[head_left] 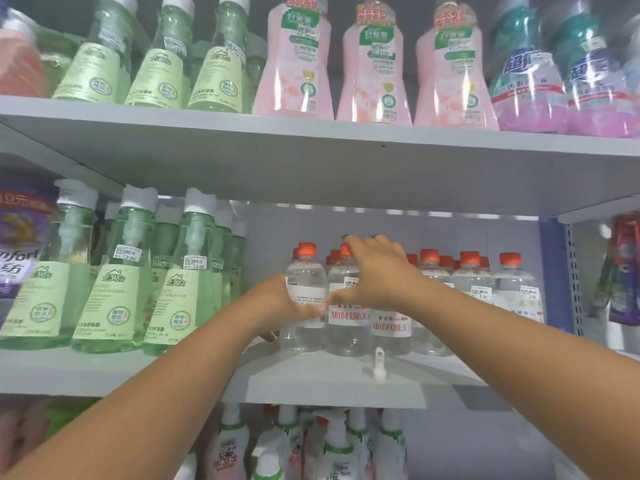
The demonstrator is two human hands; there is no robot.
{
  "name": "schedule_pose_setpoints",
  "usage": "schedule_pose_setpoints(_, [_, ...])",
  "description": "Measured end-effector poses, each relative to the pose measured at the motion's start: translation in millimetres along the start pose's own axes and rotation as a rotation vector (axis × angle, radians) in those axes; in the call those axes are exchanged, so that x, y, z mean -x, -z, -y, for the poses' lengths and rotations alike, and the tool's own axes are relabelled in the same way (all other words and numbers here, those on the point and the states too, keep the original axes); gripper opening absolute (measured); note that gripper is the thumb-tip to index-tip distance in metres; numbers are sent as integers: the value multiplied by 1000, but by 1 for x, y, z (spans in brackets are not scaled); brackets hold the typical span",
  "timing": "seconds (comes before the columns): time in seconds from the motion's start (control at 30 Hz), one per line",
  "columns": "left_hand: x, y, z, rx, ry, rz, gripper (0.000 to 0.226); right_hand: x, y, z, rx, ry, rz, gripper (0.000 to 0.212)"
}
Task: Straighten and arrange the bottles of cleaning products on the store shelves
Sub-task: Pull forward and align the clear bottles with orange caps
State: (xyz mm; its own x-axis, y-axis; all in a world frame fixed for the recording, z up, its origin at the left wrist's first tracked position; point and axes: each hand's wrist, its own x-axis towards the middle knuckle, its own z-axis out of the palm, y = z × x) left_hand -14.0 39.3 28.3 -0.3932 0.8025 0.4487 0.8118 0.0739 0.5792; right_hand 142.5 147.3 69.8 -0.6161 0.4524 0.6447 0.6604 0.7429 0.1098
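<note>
Clear bottles with orange caps point(472, 289) stand in rows on the right half of the middle shelf point(104, 372), their rear rows mostly hidden behind the front ones. Left of them on that shelf stand green pump bottles point(114, 299), blurred at the far left beside a purple bottle point(17, 244) cut off by the frame edge. Pink bottles point(374, 71) on the top shelf lose their caps to the upper edge. White pump bottles point(339, 445) below are partly hidden under the shelf. The right hand point(377, 275) rests spread over the top and shoulder of one clear bottle point(346, 306), fingers curved around it. The left hand point(287, 303) presses the side of the leftmost clear bottle point(304, 289); its fingertips are hidden, so its grasp cannot be told.
</note>
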Motion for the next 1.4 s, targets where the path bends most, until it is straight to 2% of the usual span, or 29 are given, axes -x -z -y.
schedule_pose_setpoints(0.1, [-10, -8, 7, 52, -57, -22, 29, -6, 2, -6, 67, 61, 10, 107])
schedule_pose_setpoints(0.2, [-9, -11, 12, 115, -10, -26, 19, -16, 9, -15, 13, 79, 80, 100])
schedule_pose_setpoints(0.3, [-7, -10, 19, 177, 61, -28, 25, -32, 19, -27, -149, 60, 182, 70])
schedule_pose_setpoints(0.43, [-9, -9, 25, 207, 144, -50, 42, -43, 30, -32, -244, 49, 202, 37])
schedule_pose_setpoints(0.57, [-8, -9, 24, 143, 125, -95, 44, -52, 21, -29, -272, 27, 192, 40])
schedule_pose_setpoints(0.8, [-6, -9, 28, 160, 111, -22, 49, -53, 19, -32, -241, 49, 206, 43])
schedule_pose_setpoints(0.93, [-8, -13, 27, 132, 117, -74, 66, -51, 20, -31, -249, 41, 204, 41])
schedule_pose_setpoints(1.1, [-5, -17, 21, 103, 94, -78, 50, -49, 19, -30, -250, 25, 203, 43])
schedule_pose_setpoints(1.4, [-6, -19, 26, -3, 73, -127, 64, -52, 20, -27, -244, -61, 178, 46])
